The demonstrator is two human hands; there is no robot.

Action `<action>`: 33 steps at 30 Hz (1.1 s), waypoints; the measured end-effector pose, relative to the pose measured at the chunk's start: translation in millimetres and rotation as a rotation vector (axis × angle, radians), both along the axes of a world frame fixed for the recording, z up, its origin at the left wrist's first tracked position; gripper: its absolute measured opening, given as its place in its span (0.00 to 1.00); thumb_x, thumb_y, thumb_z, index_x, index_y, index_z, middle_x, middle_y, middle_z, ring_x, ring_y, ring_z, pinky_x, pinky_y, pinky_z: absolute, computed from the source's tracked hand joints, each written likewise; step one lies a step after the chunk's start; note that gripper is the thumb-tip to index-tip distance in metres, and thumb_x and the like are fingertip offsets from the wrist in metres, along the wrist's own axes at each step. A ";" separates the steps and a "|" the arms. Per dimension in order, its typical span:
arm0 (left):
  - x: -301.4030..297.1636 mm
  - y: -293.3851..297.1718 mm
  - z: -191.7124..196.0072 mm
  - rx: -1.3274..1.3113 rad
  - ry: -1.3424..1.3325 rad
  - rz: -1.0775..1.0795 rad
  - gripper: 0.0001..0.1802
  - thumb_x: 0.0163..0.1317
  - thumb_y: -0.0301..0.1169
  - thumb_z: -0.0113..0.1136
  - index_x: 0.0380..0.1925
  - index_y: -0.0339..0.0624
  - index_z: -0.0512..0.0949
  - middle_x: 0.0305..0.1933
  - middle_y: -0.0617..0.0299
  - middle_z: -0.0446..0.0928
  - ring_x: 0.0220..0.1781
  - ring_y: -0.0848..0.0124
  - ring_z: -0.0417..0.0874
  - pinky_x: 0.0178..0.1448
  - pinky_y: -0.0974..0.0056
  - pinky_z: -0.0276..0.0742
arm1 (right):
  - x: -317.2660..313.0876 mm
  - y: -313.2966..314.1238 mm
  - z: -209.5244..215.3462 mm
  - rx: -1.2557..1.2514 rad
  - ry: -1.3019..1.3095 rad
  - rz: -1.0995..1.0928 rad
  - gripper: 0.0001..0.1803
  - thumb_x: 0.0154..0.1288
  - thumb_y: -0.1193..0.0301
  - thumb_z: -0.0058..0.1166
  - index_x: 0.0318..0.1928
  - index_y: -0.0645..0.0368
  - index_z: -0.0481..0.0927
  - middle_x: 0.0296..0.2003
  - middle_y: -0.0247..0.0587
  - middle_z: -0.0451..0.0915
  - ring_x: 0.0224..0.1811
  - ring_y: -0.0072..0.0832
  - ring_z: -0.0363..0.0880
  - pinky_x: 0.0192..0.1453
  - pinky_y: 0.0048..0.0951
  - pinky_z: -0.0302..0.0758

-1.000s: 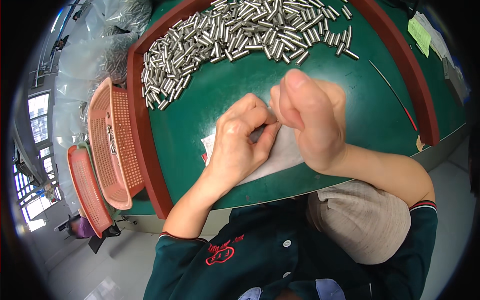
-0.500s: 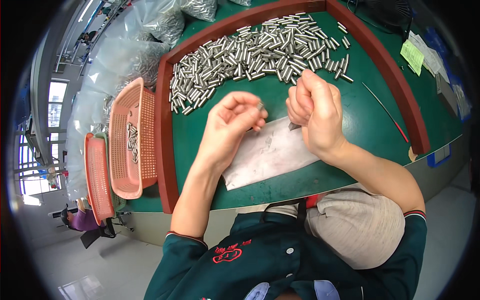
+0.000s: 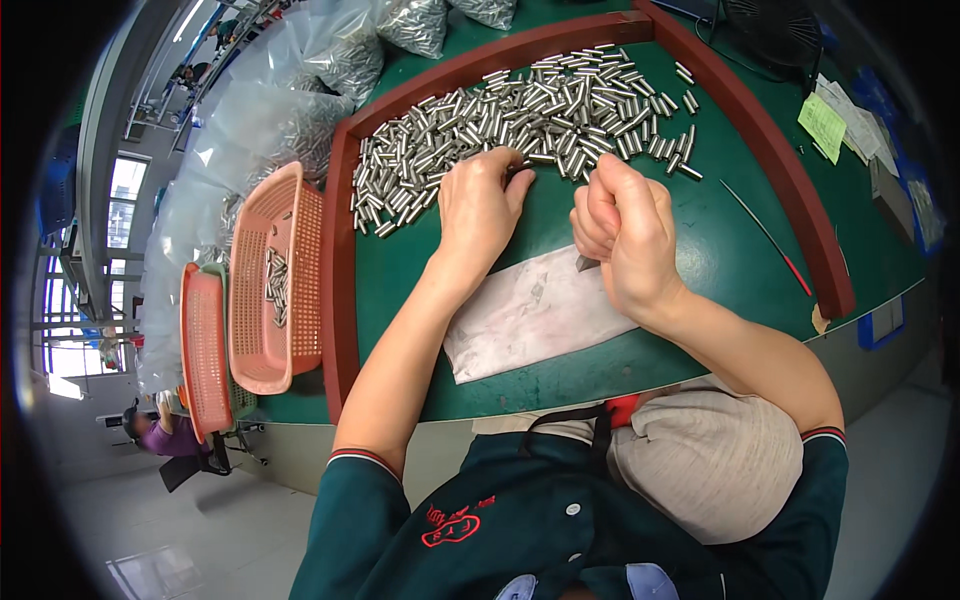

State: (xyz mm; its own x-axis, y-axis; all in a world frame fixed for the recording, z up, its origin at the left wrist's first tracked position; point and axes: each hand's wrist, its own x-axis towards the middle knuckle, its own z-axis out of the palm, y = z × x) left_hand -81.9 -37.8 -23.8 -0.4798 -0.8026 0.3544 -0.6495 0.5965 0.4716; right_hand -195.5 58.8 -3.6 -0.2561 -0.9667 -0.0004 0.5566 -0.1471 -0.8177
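Green table top [image 3: 700, 250] is filling the middle of the frame, and the left hand [image 3: 480, 205] is now reaching up with bent fingers into the shiny metal pins [image 3: 520, 115], while the right hand [image 3: 625, 235] is staying fisted over the gray cloth [image 3: 530, 315], pinching a small dark tool.

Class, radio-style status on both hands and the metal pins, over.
Left hand fingers down at edge of metal pins. Right hand fisted on small dark tool tip, above pale sheet. Nothing between hands and pile.
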 end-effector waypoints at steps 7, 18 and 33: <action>8.5 -4.2 5.8 0.009 -0.096 -0.193 0.07 0.48 0.28 0.60 0.25 0.35 0.75 0.14 0.55 0.71 0.14 0.65 0.71 0.23 0.64 0.66 | -0.4 1.6 3.0 0.015 -0.008 -0.008 0.23 0.65 0.64 0.31 0.11 0.52 0.52 0.07 0.27 0.50 0.10 0.16 0.42 0.15 0.22 0.43; 32.6 61.0 22.7 0.217 -0.067 -0.485 0.09 0.43 0.29 0.63 0.20 0.38 0.72 0.17 0.58 0.69 0.19 0.61 0.71 0.24 0.62 0.66 | -1.9 -0.5 -1.0 -0.013 0.035 -0.015 0.22 0.64 0.66 0.31 0.11 0.53 0.52 0.07 0.28 0.51 0.10 0.16 0.42 0.14 0.21 0.42; 26.3 68.9 6.3 0.242 -0.028 -0.226 0.06 0.45 0.27 0.61 0.19 0.37 0.74 0.13 0.58 0.66 0.13 0.66 0.66 0.19 0.64 0.62 | -7.4 -0.6 6.4 0.002 -0.062 -0.021 0.23 0.65 0.64 0.28 0.11 0.51 0.51 0.07 0.26 0.50 0.10 0.15 0.42 0.15 0.21 0.43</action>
